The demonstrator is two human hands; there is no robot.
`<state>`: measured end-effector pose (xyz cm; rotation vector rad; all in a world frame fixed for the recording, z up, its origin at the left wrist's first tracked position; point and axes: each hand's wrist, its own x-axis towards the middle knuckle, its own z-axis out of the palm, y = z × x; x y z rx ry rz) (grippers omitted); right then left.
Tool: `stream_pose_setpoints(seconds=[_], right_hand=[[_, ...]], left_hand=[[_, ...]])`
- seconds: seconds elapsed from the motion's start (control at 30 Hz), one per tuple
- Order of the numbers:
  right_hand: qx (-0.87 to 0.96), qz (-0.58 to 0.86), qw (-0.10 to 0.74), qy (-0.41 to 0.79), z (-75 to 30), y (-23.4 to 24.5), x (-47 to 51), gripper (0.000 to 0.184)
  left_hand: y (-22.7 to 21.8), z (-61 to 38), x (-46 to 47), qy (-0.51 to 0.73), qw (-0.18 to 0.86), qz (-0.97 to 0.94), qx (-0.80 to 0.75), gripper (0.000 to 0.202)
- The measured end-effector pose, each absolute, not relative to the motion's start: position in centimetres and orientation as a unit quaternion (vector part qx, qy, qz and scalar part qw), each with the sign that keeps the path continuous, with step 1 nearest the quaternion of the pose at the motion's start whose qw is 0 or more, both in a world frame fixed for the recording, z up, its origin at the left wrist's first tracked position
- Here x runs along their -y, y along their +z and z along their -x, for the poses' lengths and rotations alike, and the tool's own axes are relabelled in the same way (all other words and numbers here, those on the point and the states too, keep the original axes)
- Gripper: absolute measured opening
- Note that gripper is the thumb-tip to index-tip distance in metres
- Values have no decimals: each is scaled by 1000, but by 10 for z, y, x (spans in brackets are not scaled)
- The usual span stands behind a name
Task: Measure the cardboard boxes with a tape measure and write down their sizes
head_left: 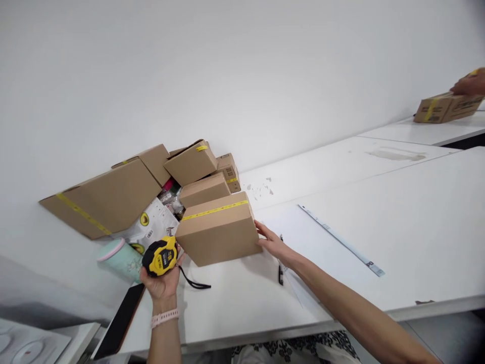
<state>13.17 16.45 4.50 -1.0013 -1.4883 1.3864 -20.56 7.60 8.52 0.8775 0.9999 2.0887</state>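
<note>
As the right hand (273, 243) touches the carton's (220, 241) edge, tabletop (428, 212) stretches rightward.

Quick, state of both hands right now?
Left hand: closed around the yellow-and-black tape measure, holding it.
Right hand: open, touching the right end of the nearest cardboard box.

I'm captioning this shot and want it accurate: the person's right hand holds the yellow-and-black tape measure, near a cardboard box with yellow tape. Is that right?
Not quite: as the head view shows, it is the left hand that holds the yellow-and-black tape measure, near a cardboard box with yellow tape.
</note>
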Motion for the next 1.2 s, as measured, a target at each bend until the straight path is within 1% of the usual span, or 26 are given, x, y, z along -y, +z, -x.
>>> stream_pose_setpoints(seconds=[0.1,0.27,0.37,0.47,0.53,0.6,0.67,0.7,0.77,0.87,0.93,1.03,1.1,1.13,1.2], right_hand=[[616,376,420,550,-137,63,-152,75],[654,405,445,458,-158,95,-140,63],[646,430,445,446,-160,97,-147,56],[610,445,443,483,-158,87,-158,52],[580,451,471,489,-157,82,-163,50],[558,446,521,467,-156,85,-164,46],[556,420,560,449,-156,94,-161,43],[564,401,563,451,-155,101,-157,43],[596,355,538,479,-153,116,-149,46],[643,310,452,534,-148,134,-138,61],[655,312,405,556,-143,139,-133,69],[658,320,367,574,-143,140,-136,70],[646,325,377,579,-150,138,-146,70],[631,333,401,575,-156,136,-154,70],[583,357,475,554,-169,131,-173,69]], left_hand=[[105,193,-67,802,302,-346,-381,52],[144,171,-52,827,296,-321,-353,59],[154,161,-55,818,306,-327,-360,62],[154,155,-61,795,320,-345,-384,58],[152,149,-63,780,320,-358,-401,52],[153,142,-61,766,329,-366,-414,50],[156,130,-58,741,370,-366,-425,51],[159,123,-56,722,402,-364,-430,51],[164,108,-54,671,476,-364,-437,51],[170,86,-55,583,571,-387,-429,45],[172,76,-57,542,606,-400,-423,40],[174,75,-59,523,616,-398,-434,36],[179,83,-59,531,602,-384,-457,36],[183,91,-59,540,588,-372,-473,35],[192,111,-60,561,552,-343,-512,30]])
